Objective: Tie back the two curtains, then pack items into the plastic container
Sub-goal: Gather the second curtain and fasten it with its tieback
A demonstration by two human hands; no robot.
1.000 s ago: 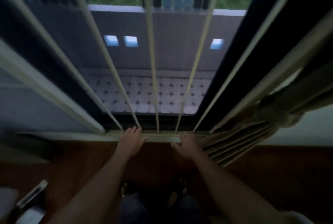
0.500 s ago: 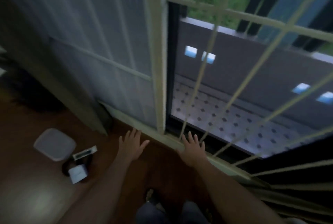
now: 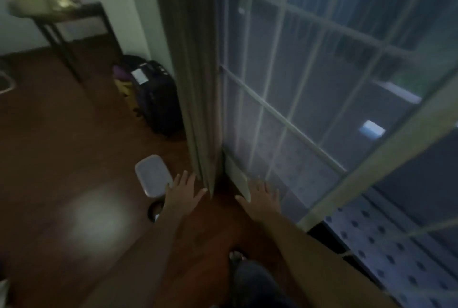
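A gathered grey-green curtain (image 3: 198, 84) hangs straight down at the left edge of the window, its hem near the floor. My left hand (image 3: 182, 192) is spread open just left of the hem, empty. My right hand (image 3: 262, 198) is also spread open, right of the curtain, in front of the window's lower frame. A translucent plastic container (image 3: 152, 175) with its lid on lies on the wooden floor, just beyond my left hand. A small dark round item (image 3: 155, 209) lies on the floor, partly hidden by my left wrist. The view is blurred.
A dark suitcase (image 3: 156, 96) stands against the wall left of the curtain. Further back is a dark-legged side table (image 3: 71, 25) with things on it. The barred window (image 3: 309, 109) fills the right side, with a tiled balcony floor (image 3: 396, 245) outside. My foot (image 3: 236, 257) shows below.
The view has swung left from the open window to the left curtain and the room floor. Both hands stay stretched forward and open. The container is now just beyond my left hand.
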